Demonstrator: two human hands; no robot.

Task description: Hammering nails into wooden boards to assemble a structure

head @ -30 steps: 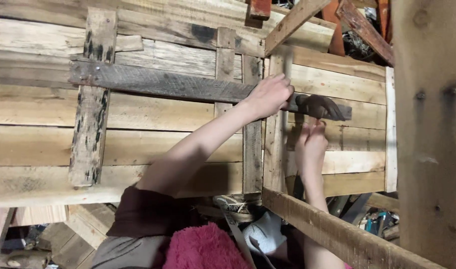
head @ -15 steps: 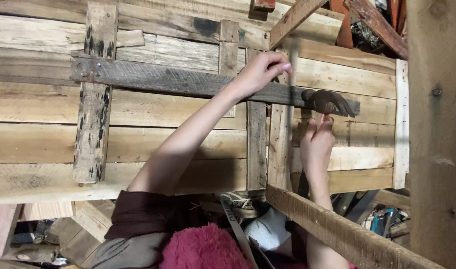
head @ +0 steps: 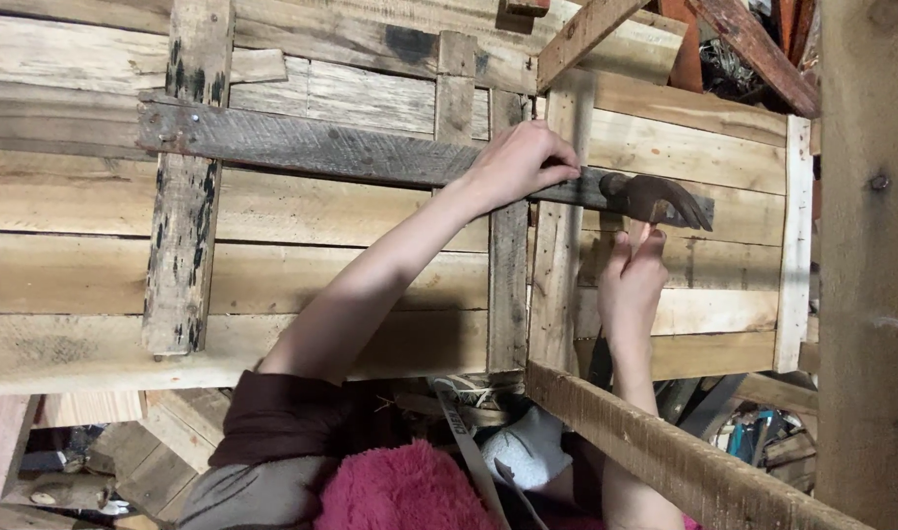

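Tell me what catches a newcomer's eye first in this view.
A rusty brown claw hammer head right of centre, gripped by the right hand. Beside it, the left hand pinches at a dark weathered grey plank lying across the pale wooden pallet boards.

Rough, weathered grey wood plank (head: pixel 312 147); pale matt pallet boards (head: pixel 302 211); hammer (head: pixel 655 199) head dull, seemingly rusty metal; fuzzy pink cloth (head: pixel 400 491).
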